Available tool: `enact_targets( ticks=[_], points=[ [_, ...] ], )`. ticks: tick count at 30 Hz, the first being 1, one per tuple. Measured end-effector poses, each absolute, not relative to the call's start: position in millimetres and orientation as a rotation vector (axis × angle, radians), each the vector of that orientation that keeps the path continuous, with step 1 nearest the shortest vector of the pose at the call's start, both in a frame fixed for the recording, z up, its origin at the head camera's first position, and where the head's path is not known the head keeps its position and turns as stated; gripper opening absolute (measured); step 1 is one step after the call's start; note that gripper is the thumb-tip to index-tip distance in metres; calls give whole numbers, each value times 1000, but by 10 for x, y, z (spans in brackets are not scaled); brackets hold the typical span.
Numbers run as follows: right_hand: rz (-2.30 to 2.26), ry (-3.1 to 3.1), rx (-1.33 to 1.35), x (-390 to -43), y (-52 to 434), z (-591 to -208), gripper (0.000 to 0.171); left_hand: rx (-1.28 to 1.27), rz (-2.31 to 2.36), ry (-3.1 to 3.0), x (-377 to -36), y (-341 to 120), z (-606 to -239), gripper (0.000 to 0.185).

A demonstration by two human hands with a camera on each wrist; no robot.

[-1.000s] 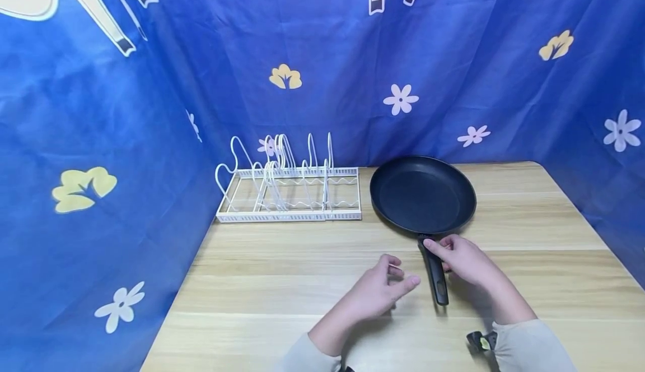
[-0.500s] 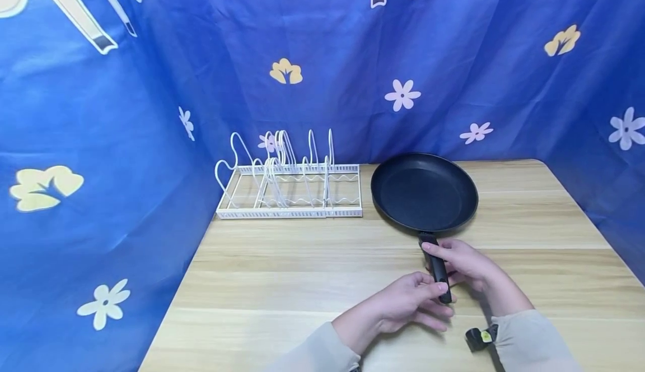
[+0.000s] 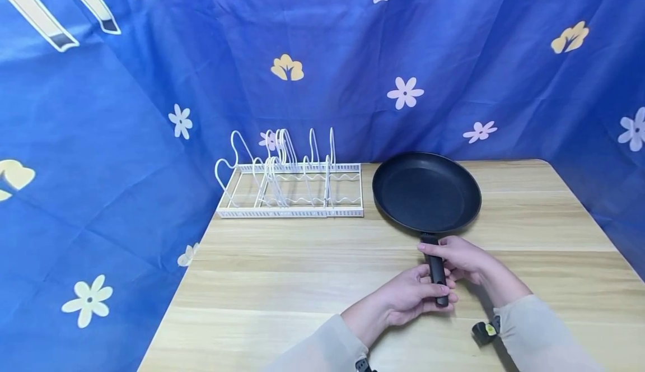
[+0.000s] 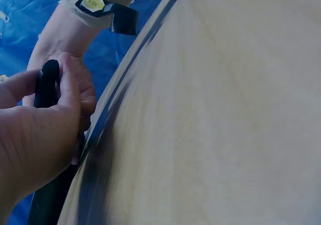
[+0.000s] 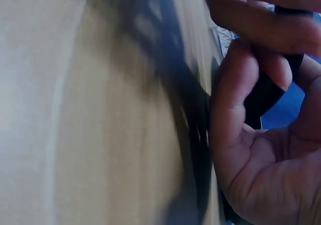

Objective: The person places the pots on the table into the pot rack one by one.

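Both hands gripped the pan handle: left hand, right hand; a level lift off the bench seemed advisable.

Both hands on black handle

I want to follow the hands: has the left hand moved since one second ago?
Yes. The left hand moved right, toward the pan's handle, and now grips its near end. The pan stays beside the rack.
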State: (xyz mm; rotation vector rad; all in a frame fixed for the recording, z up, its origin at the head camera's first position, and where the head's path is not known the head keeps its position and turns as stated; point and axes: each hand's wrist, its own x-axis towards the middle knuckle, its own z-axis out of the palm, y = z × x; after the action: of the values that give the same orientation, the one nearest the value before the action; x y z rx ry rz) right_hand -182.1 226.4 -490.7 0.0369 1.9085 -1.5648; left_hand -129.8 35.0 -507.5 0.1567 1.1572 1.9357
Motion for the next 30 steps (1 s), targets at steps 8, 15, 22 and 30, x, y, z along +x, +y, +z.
enact_targets(
  ticks=[8, 15, 22, 30],
  points=[
    [-1599, 1970, 42, -1843, 2197, -4898, 30, 183, 1923, 1175, -1324, 356, -5054, 37],
    [-1667, 1981, 90, -1814, 2138, -4943, 34, 169, 1906, 1212, -1313, 368, -5069, 36],
    [-1729, 1905, 120, -1759, 2111, -4981, 33, 180, 1890, 1269, -1265, 371, -5116, 35],
    [-1804, 1909, 53, -1759, 2088, -4916, 23, 215, 1875, 1427, -1253, 372, -5105, 41]
  ],
)
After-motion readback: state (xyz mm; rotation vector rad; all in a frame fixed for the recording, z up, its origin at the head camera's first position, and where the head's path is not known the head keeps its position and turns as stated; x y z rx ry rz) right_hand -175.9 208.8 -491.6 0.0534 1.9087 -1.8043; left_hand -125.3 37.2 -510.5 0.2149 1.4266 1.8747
